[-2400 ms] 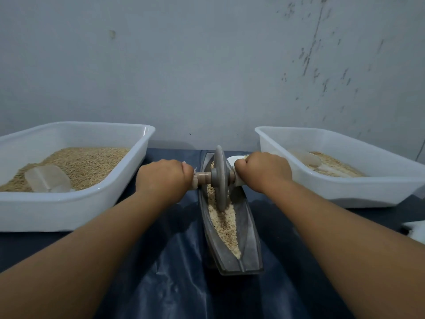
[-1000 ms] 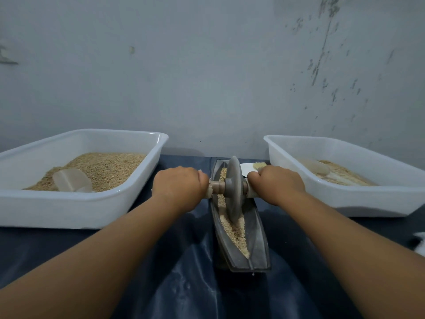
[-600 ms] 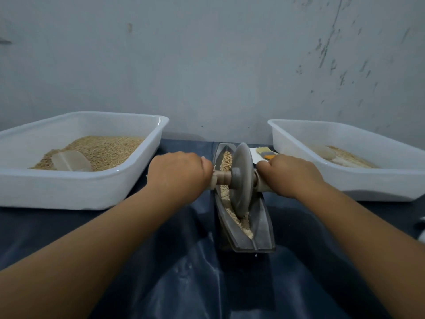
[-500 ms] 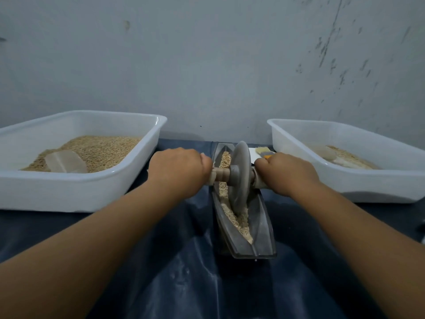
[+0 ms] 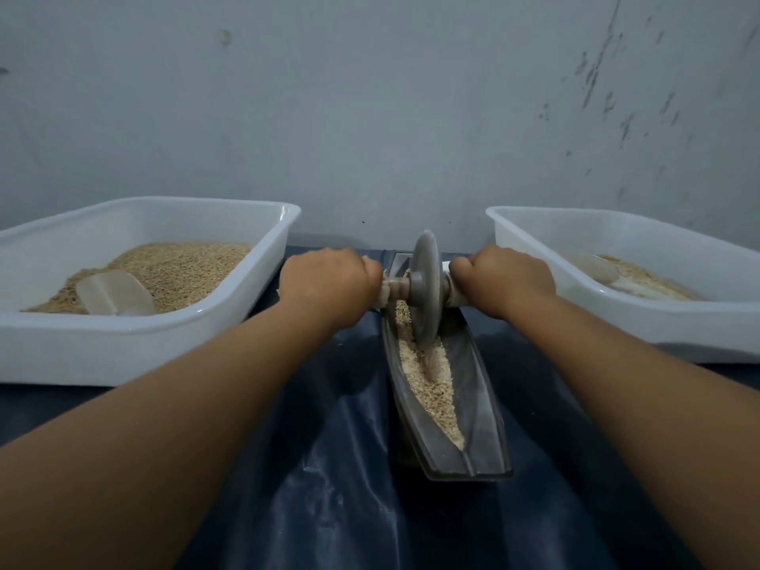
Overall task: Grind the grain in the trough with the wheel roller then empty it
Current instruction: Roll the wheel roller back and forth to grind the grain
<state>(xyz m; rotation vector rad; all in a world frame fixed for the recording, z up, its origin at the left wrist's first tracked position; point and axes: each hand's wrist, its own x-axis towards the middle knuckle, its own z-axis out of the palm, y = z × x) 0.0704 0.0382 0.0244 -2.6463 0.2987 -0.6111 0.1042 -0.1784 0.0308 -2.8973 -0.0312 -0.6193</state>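
Left hand: the left hand is a closed fist, knuckles up, its fingers curled round the left end of the wooden axle.
Right hand: the right hand is likewise curled tight round the right end of the axle, level with the left hand.
Wheel roller: the wheel roller stands upright between the two hands, its grey disc edge down in the far half of the trough.
Trough: the trough, long, dark and boat-shaped, runs from under the hands back toward the person, between the forearms.
Grain: the grain lies along the trough channel, with a furrow just nearer the person than the wheel.
Left tub: a white tub just outside the left hand holds grain and a clear scoop.
Right tub: a second white tub just outside the right hand holds a thinner layer of grain.
Desk: the desk is covered by a dark blue sheet.
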